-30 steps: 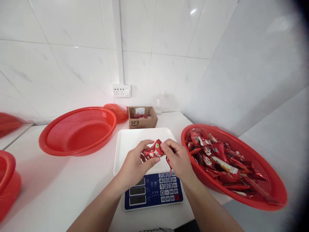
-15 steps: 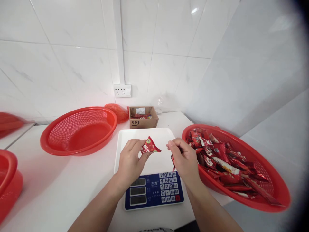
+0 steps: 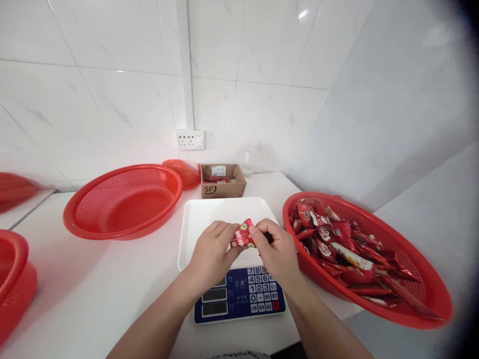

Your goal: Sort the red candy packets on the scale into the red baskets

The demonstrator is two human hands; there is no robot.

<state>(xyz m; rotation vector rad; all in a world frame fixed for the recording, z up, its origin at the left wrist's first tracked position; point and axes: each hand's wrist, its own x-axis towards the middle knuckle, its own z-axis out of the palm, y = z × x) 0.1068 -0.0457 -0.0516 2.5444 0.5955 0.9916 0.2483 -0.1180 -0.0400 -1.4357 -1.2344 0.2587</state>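
Note:
Over the white pan [image 3: 192,219] of a digital scale [image 3: 241,294], both hands hold a small red snack packet [image 3: 243,235] with white lettering and green-and-white prints. My left hand [image 3: 211,252] grips its left end. My right hand [image 3: 277,249] pinches its right end between thumb and fingers. A bit of red shows below the right fingers; what it belongs to is mostly hidden. Part of the scale's keypad and displays lies behind the hands.
To the right stands a red basket [image 3: 430,264] heaped with red snack packets. An empty red colander [image 3: 127,204] sits at the left, another red basket [image 3: 15,269] at the left edge. Behind the scale are a cardboard box [image 3: 224,189] and a red bag [image 3: 185,173].
My right hand has moved left to meet the left one and now grips the packet's right end. The packet has tilted, its right end now higher.

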